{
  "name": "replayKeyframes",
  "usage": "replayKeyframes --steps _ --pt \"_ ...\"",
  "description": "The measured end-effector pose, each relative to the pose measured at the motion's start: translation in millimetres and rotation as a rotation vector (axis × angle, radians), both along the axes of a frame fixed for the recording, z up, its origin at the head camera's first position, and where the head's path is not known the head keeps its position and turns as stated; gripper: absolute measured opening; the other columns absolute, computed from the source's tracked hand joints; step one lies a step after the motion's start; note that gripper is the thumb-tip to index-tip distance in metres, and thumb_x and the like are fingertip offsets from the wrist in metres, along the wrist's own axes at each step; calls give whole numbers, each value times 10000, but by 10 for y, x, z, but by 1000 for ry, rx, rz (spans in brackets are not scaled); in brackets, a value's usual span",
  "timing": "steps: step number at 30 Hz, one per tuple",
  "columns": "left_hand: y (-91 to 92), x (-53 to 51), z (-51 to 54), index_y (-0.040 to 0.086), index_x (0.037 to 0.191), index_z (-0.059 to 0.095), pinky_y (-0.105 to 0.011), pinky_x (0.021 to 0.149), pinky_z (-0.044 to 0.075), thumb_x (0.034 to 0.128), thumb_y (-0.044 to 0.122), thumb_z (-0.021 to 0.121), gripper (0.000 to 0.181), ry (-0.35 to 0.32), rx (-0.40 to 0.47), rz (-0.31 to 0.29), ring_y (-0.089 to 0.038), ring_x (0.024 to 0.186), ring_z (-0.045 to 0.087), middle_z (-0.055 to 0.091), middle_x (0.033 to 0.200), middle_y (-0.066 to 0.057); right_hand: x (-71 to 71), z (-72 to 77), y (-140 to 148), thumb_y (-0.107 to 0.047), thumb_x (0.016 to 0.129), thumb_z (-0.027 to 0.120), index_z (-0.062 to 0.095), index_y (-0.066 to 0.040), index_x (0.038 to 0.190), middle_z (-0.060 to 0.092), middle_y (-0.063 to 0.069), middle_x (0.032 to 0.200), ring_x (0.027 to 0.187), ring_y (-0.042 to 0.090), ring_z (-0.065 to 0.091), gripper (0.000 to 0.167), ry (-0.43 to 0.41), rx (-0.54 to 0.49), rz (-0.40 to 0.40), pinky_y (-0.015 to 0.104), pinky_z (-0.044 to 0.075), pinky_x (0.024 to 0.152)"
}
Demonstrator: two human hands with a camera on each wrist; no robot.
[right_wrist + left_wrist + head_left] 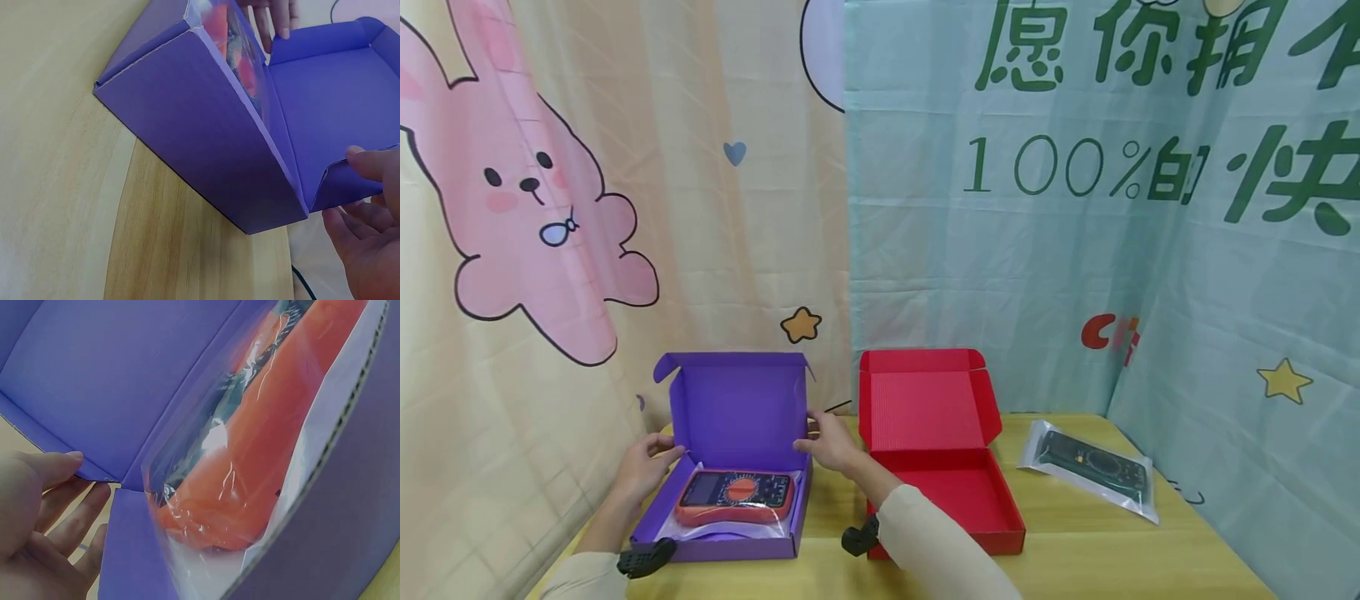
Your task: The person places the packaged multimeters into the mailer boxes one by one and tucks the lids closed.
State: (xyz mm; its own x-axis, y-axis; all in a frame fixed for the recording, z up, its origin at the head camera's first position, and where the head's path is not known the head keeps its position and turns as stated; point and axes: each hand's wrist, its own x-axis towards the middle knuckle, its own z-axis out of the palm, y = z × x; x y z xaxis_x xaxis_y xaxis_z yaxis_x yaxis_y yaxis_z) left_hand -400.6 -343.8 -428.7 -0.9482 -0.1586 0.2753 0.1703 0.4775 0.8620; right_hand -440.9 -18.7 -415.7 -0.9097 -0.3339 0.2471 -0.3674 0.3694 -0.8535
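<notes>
- Between the two hands, a purple box (722, 550) is sitting on the table (835, 575), its purple lid (737, 408) standing raised at the far side
- At the left hand (643, 469), thumb and fingers are pinching the lid's left flap (325, 42), the thumb lying on the inner face and the fingers reaching behind
- Across from it, the right hand (831, 442) is gripping the right flap (350, 181) likewise, thumb inside, fingers tucked behind the card
- Between the hands and nearer the person, an orange multimeter (741, 490) is lying dial-up inside the purple box, wrapped in a clear bag (672, 525)
- To the right of the right hand, a red box (1000, 546) is standing with its red lid (917, 408) up, the right forearm passing before its near left part
- Farther right of that hand, a dark multimeter (1093, 461) is resting on the table in a second clear bag (1034, 446)
- Judging by both grips, the person is probably guiding the flaps inward for closing the purple box, its contents already in place
- For the next move, swinging the lid toward the person is seemingly calling for both hands together, with the flaps going inside the walls
</notes>
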Motion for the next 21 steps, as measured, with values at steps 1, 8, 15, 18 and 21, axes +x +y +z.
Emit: replayKeyframes --steps 1,8,15,18,21 --pt "-7 6 2 -149 1106 581 -230 740 534 1005 58 659 242 -2 -1 -4 12 868 554 681 1124 -209 6 0 1 -96 956 759 526 1 1472 683 129 1272 1164 266 661 574 3 3 5 415 562 947" --pt "-43 38 19 -148 1109 595 -245 735 529 1004 86 674 269 -22 -59 -9 -74 920 564 674 1158 -248 42 -9 21 -60 933 772 551 -5 1444 678 135 1284 1186 307 653 559 30 14 29 397 562 947" --pt "-52 82 -25 -209 1125 567 -213 728 529 977 7 678 284 2 -53 -30 -3 821 591 699 1082 -261 59 -59 21 11 904 773 570 22 1420 679 144 1303 1175 295 668 554 152 106 79 377 562 943" --pt "-80 109 -94 -217 1122 579 -194 740 528 963 -20 689 276 9 -44 -45 23 818 605 703 1093 -286 62 -104 28 69 867 777 605 41 1377 687 158 1290 1158 245 676 539 256 174 116 364 550 959" --pt "-107 130 -150 -218 1137 598 -189 758 528 966 -28 680 268 13 -41 -64 43 832 611 700 1123 -297 67 -144 61 79 846 782 652 25 1314 709 133 1252 1145 204 679 489 313 210 133 348 546 963"
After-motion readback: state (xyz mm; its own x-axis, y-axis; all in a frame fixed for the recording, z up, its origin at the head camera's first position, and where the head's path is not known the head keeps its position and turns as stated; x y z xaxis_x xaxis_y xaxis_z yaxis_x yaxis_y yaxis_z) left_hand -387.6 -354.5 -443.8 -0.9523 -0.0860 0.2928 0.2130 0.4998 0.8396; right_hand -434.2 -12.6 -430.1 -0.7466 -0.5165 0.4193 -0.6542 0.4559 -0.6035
